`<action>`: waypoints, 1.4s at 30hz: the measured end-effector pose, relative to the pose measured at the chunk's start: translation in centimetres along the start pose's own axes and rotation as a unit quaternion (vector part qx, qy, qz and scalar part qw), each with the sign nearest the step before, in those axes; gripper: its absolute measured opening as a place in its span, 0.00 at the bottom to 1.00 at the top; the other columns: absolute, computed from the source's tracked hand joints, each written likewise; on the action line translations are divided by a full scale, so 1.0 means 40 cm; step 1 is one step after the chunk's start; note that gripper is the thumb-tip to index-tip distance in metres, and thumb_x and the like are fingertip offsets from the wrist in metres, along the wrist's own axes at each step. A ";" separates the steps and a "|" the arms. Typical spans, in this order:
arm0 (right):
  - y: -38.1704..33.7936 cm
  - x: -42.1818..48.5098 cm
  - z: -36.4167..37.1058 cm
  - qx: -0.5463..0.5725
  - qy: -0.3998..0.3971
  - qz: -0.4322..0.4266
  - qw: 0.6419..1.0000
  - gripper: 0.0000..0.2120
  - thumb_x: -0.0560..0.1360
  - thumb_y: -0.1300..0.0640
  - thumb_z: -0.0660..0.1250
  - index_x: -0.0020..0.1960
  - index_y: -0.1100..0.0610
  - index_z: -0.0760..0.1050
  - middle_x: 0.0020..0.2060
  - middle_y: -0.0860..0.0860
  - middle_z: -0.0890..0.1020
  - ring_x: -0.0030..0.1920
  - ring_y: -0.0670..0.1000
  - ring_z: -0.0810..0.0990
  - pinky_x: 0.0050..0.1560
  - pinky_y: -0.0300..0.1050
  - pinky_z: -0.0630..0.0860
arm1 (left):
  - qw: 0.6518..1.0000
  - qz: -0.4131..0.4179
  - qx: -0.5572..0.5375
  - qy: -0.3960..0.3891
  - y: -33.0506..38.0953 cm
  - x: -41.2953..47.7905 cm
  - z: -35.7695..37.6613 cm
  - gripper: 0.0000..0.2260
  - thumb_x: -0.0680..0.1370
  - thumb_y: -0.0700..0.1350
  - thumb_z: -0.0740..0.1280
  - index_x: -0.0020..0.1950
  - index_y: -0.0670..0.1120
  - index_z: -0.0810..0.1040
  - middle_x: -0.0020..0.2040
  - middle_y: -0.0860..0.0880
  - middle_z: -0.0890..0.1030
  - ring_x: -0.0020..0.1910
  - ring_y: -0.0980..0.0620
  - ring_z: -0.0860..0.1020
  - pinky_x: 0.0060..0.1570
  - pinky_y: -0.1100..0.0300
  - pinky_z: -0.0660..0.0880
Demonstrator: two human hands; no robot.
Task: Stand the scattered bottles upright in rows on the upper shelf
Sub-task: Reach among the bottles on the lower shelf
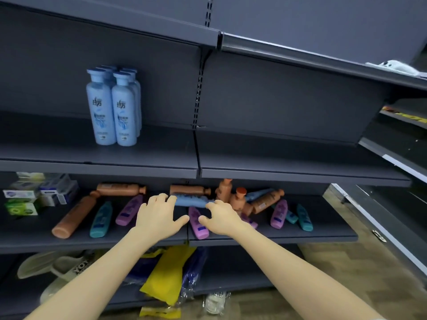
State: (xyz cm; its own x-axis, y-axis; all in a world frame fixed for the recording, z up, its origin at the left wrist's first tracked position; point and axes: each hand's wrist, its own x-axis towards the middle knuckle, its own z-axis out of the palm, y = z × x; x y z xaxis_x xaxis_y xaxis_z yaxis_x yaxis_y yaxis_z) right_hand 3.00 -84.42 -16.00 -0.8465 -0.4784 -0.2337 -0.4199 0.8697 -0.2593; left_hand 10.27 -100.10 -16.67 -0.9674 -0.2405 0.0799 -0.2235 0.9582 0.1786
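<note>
Nearest, on the dark bottom shelf, pale slippers and a yellow bag are seen, with wood-patterned floor showing at the right.

Above this, the middle shelf is strewn with the scattered bottles, orange, teal and purple. Most are lying flat at mixed angles, and two orange ones are standing near the centre. Small boxes are stacked at its left end.

A light blue bottle is lying crosswise at the middle of this shelf. The fingers of the left hand are curled over its left end, and those of the right hand over its right end. Both thumbs are spread wide, clear of the bottle and pointing towards each other.

Farther up, the upper shelf is a flat, dark grey metal surface in two joined sections. Upright blue bottles are grouped in short rows on its left section, against the plain back panel.

Highest, a white object is lying on the top shelf at the far right; what it is cannot be told. A neighbouring rack is set at an angle beyond the right edge.
</note>
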 end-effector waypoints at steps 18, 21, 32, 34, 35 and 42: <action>0.037 0.074 0.139 0.045 -0.079 0.095 0.991 0.24 0.78 0.46 0.59 0.69 0.58 0.67 0.64 0.59 0.70 0.67 0.62 0.65 0.66 0.57 0.66 | 0.991 0.050 0.002 -0.121 -0.039 0.072 0.153 0.29 0.76 0.64 0.59 0.71 0.49 0.64 0.68 0.49 0.68 0.67 0.46 0.67 0.60 0.53 0.68; 0.031 0.104 0.174 0.051 -0.097 0.115 0.987 0.23 0.78 0.46 0.59 0.67 0.59 0.69 0.63 0.59 0.70 0.66 0.62 0.65 0.65 0.56 0.67 | 0.987 0.050 -0.003 -0.152 -0.074 0.087 0.194 0.29 0.76 0.64 0.59 0.71 0.49 0.64 0.69 0.49 0.68 0.67 0.46 0.66 0.61 0.53 0.68; 0.036 0.222 0.292 0.074 -0.136 0.161 0.975 0.24 0.78 0.47 0.60 0.69 0.58 0.67 0.67 0.59 0.68 0.68 0.63 0.64 0.68 0.56 0.64 | 0.971 0.055 -0.005 -0.231 -0.135 0.155 0.339 0.28 0.76 0.63 0.58 0.71 0.49 0.64 0.69 0.48 0.67 0.69 0.46 0.65 0.63 0.52 0.65; 0.055 0.237 0.323 0.077 -0.138 0.168 0.973 0.24 0.78 0.48 0.60 0.70 0.58 0.66 0.67 0.59 0.68 0.68 0.62 0.64 0.68 0.54 0.64 | 0.968 0.054 -0.003 -0.247 -0.138 0.158 0.377 0.28 0.76 0.63 0.58 0.71 0.49 0.63 0.68 0.48 0.67 0.69 0.46 0.65 0.63 0.52 0.65; 0.068 0.244 0.345 0.078 -0.141 0.170 0.972 0.24 0.78 0.48 0.60 0.70 0.58 0.66 0.67 0.59 0.68 0.68 0.62 0.64 0.69 0.54 0.64 | 0.965 0.050 -0.005 -0.258 -0.139 0.157 0.401 0.28 0.76 0.63 0.58 0.71 0.49 0.63 0.69 0.48 0.67 0.69 0.46 0.65 0.64 0.52 0.65; 0.156 0.293 0.462 0.068 -0.184 0.158 0.968 0.25 0.78 0.48 0.61 0.72 0.57 0.63 0.70 0.58 0.64 0.71 0.60 0.60 0.70 0.52 0.61 | 0.964 0.019 -0.014 -0.263 -0.111 0.177 0.539 0.28 0.76 0.62 0.58 0.72 0.49 0.62 0.70 0.47 0.65 0.69 0.45 0.63 0.64 0.52 0.64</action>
State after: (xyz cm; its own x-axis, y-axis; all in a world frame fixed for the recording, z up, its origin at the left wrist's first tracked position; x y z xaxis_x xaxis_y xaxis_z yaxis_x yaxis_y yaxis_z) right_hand -3.50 -86.83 -37.68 -0.7414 -0.2229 -0.6330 -0.0900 0.9677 -0.2354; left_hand 1.84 -102.73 -38.04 -0.9029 -0.0859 -0.4212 -0.1904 0.9584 0.2127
